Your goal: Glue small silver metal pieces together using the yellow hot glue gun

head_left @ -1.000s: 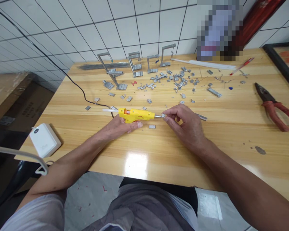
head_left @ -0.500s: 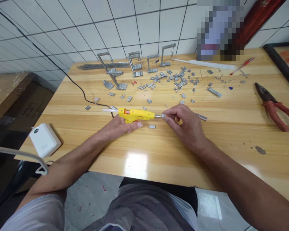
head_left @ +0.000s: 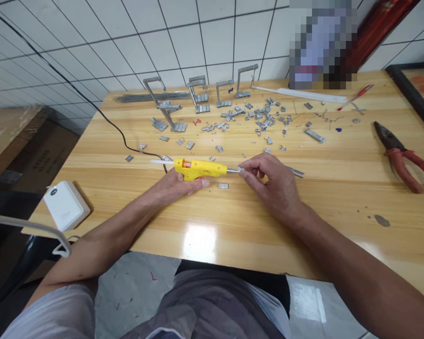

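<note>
The glue gun lies crosswise in front of me, above the table, its long axis running from side to side and its nozzle pointing to my right. The clear glue stick juts from its back end, toward my left. My left hand is wrapped around the handle from below, thumb along the near side; whether a finger presses the trigger, I cannot tell. Just beyond the nozzle, in line with it, is a small grey chip, clamped between the thumb and forefinger of my right hand. That meeting of nozzle and chip is, I judge, what everything turns on: the tip is at the chip's left side, my right fingers are the nearer ones, and true contact is too small to make out, as is the chip's own long axis. A flat piece lies on the wood just nearer me than the nozzle, its long axis sideways too. A metal strip shows past my right knuckles. Farther off, loose scraps lie scattered before a row of stands, and the pliers rest well to my right, jaws pointing away from me.
</note>
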### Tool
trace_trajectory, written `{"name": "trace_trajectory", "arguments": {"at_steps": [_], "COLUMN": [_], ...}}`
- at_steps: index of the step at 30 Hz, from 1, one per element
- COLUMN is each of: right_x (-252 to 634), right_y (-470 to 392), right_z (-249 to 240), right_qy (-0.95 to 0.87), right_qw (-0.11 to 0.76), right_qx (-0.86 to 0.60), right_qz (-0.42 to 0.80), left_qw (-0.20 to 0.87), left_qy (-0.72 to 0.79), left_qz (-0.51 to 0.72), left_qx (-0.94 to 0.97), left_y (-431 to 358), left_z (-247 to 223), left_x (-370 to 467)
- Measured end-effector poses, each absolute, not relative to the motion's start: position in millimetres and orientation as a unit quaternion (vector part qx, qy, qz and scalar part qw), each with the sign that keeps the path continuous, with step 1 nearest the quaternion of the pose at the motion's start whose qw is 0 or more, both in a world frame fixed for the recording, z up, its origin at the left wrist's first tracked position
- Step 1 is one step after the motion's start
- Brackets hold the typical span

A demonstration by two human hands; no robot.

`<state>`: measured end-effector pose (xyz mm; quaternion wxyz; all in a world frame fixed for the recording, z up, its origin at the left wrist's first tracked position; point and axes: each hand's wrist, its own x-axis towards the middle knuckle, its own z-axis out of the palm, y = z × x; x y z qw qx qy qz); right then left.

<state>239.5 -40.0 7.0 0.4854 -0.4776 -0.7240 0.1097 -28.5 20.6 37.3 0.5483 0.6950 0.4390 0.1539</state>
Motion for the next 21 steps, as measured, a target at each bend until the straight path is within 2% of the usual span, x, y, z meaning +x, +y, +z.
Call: {"name": "trace_trajectory", "arguments": {"at_steps": [21], "right_x": [239.3], "right_y": [-40.1], "right_z": [7.8], "right_qy": [-0.724], "right_qw": [0.483], "right_qx": [-0.481], "right_qz": [0.106], "left_qw": [0.553], "left_qy": [0.448], "left_qz": [0.155], "left_qx": [0.685], "left_y": [19.0], "left_z": [43.5], "left_x": [-22.6]}}
